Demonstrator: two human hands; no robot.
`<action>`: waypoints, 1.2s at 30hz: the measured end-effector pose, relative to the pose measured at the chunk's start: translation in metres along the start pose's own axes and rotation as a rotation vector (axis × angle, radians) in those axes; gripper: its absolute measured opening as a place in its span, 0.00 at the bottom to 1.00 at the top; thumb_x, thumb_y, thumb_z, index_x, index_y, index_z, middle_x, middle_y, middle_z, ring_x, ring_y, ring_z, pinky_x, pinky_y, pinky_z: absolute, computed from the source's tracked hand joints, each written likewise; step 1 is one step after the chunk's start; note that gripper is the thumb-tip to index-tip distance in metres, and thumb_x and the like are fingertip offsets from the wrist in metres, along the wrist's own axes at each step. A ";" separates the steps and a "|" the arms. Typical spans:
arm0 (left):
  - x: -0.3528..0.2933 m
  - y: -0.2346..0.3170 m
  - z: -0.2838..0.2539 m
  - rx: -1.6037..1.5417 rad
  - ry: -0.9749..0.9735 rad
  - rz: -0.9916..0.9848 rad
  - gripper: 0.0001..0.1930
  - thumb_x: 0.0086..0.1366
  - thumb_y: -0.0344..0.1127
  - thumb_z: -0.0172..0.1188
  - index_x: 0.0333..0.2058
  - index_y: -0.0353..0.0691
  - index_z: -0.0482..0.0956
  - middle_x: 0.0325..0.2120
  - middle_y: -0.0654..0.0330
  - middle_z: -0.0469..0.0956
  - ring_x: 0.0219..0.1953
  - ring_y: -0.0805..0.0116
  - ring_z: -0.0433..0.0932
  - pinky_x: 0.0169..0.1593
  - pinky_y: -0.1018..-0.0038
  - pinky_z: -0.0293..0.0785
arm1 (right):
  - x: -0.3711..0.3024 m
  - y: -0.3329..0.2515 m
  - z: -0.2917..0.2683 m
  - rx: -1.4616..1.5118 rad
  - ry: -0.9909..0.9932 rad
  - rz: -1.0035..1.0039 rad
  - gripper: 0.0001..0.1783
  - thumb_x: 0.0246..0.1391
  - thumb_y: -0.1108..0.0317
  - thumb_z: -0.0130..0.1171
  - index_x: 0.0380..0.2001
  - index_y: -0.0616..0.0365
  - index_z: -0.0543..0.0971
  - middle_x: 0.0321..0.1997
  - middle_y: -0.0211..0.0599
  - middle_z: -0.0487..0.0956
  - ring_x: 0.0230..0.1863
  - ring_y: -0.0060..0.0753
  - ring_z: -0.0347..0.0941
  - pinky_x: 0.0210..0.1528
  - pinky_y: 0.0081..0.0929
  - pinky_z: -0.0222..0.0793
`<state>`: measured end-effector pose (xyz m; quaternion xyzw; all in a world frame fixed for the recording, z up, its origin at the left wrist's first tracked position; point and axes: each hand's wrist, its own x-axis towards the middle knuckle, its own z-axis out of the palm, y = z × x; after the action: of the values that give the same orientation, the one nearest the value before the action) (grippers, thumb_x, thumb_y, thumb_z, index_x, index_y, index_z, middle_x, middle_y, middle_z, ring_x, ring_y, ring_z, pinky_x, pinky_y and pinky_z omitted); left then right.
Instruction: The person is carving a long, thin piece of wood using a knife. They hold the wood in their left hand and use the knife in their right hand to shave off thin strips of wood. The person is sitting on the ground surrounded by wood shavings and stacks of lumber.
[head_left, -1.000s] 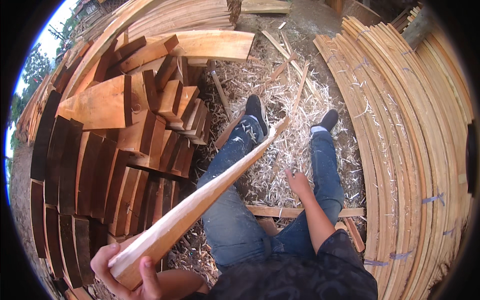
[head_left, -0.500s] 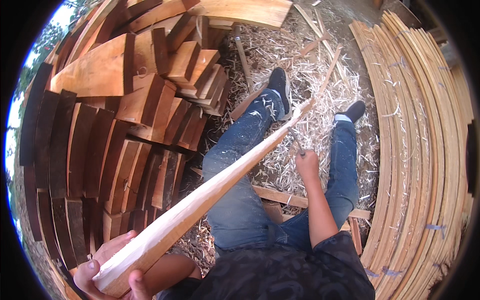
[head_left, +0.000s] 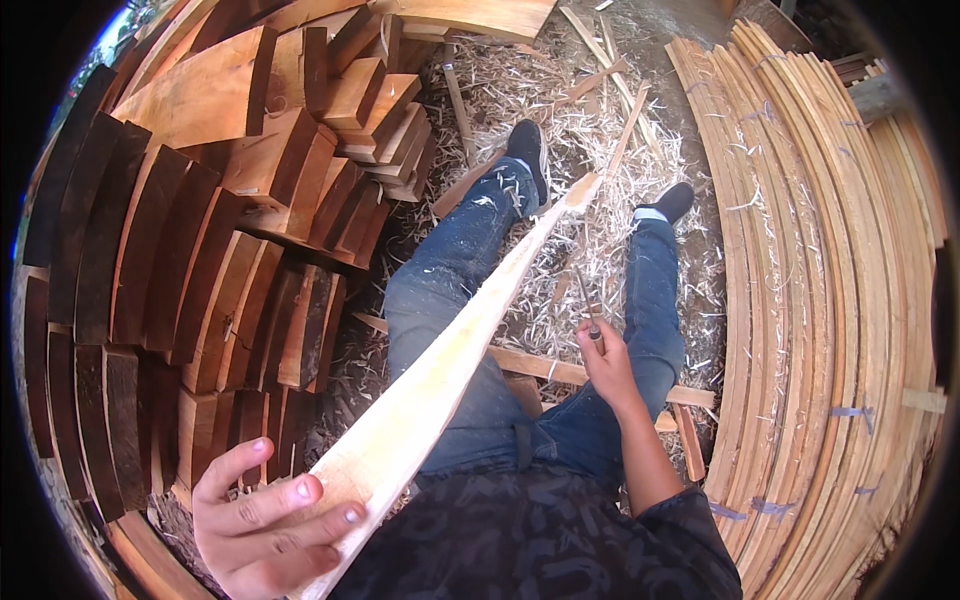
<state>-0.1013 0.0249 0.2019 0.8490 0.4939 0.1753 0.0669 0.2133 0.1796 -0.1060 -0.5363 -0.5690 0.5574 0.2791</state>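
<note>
A long wooden plank (head_left: 415, 390), pale and freshly shaved, slants from the near left up to a narrow end between my outstretched feet. At its wide near end my left hand (head_left: 265, 530) grips the left edge, fingers curled over the face; the thumb is hidden. Off to the right of the plank, above my lap, my right hand (head_left: 608, 365) is closed around the handle of a thin-bladed hand tool (head_left: 594, 328). Its narrow metal blade points away from me and does not touch the plank. I cannot make out the tool's exact kind.
Stacked thick boards (head_left: 215, 290) rise close on the left. Long thin wood strips (head_left: 800, 300), tied in bundles, lie along the right. Curled wood shavings (head_left: 655, 145) cover the ground around my shoes. A crosswise wood batten (head_left: 545, 366) lies beneath my legs.
The plank has turned, showing its broad face upward, and its far end has shifted left. My left hand has changed its hold. My right hand has moved down and nearer, away from the plank's edge.
</note>
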 end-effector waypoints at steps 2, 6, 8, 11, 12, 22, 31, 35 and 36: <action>0.002 0.005 -0.005 0.054 -0.052 0.049 0.09 0.56 0.41 0.63 0.29 0.48 0.71 0.31 0.70 0.83 0.59 0.61 0.69 0.59 0.47 0.62 | 0.000 -0.007 0.005 -0.007 0.011 -0.061 0.11 0.58 0.65 0.55 0.30 0.63 0.74 0.13 0.20 0.62 0.15 0.12 0.52 0.17 0.22 0.47; 0.012 0.016 -0.006 0.099 -0.139 -0.061 0.10 0.55 0.41 0.63 0.30 0.50 0.71 0.32 0.71 0.83 0.57 0.52 0.70 0.58 0.40 0.59 | -0.001 -0.025 0.018 -0.143 -0.005 -0.101 0.17 0.56 0.61 0.59 0.20 0.64 0.75 0.09 0.28 0.64 0.13 0.18 0.53 0.17 0.26 0.49; 0.020 0.016 -0.006 0.075 -0.161 -0.080 0.11 0.54 0.42 0.64 0.32 0.49 0.72 0.33 0.69 0.83 0.52 0.53 0.74 0.57 0.40 0.61 | -0.003 -0.049 0.028 -0.167 -0.037 -0.141 0.19 0.55 0.60 0.60 0.18 0.65 0.75 0.08 0.33 0.63 0.12 0.22 0.54 0.17 0.28 0.50; 0.024 0.015 0.001 0.075 -0.127 -0.110 0.12 0.54 0.42 0.64 0.34 0.48 0.72 0.34 0.67 0.83 0.48 0.54 0.77 0.56 0.41 0.63 | 0.000 -0.078 0.035 -0.288 -0.091 -0.169 0.17 0.52 0.62 0.60 0.19 0.66 0.77 0.09 0.44 0.67 0.11 0.38 0.64 0.18 0.34 0.57; 0.025 0.012 0.003 0.105 -0.091 -0.070 0.14 0.54 0.44 0.65 0.35 0.46 0.73 0.34 0.65 0.83 0.46 0.54 0.78 0.55 0.42 0.64 | 0.002 -0.084 0.037 -0.310 -0.081 -0.201 0.16 0.51 0.62 0.60 0.20 0.66 0.77 0.10 0.46 0.69 0.13 0.42 0.67 0.19 0.36 0.60; 0.041 -0.006 0.014 -0.025 -0.103 0.024 0.16 0.53 0.42 0.69 0.34 0.42 0.72 0.31 0.55 0.82 0.35 0.56 0.83 0.42 0.56 0.79 | 0.058 -0.054 0.016 -0.446 -0.081 -0.089 0.19 0.51 0.60 0.59 0.17 0.68 0.76 0.12 0.51 0.71 0.14 0.49 0.68 0.22 0.41 0.63; 0.043 -0.023 0.025 -0.039 0.022 -0.041 0.15 0.52 0.38 0.69 0.32 0.40 0.72 0.29 0.50 0.82 0.34 0.54 0.83 0.30 0.70 0.82 | 0.091 -0.028 0.011 -0.533 -0.022 0.041 0.14 0.46 0.65 0.61 0.22 0.69 0.79 0.14 0.55 0.72 0.18 0.51 0.73 0.24 0.40 0.66; 0.041 -0.019 0.021 -0.145 -0.088 -0.095 0.14 0.51 0.36 0.70 0.32 0.40 0.73 0.28 0.52 0.82 0.33 0.57 0.83 0.31 0.70 0.83 | 0.054 -0.093 0.020 -0.566 -0.211 -0.065 0.13 0.44 0.65 0.59 0.30 0.64 0.82 0.19 0.55 0.76 0.25 0.54 0.77 0.34 0.42 0.72; 0.039 -0.020 0.022 -0.152 -0.088 -0.084 0.14 0.51 0.35 0.70 0.32 0.41 0.74 0.29 0.51 0.82 0.35 0.58 0.83 0.34 0.69 0.83 | 0.051 -0.097 0.023 -0.589 -0.223 -0.113 0.13 0.43 0.66 0.59 0.30 0.64 0.82 0.19 0.55 0.76 0.25 0.54 0.77 0.34 0.42 0.72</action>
<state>-0.0919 0.0698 0.1845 0.8269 0.5108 0.1721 0.1601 0.1498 0.2381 -0.0349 -0.4973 -0.7619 0.4076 0.0784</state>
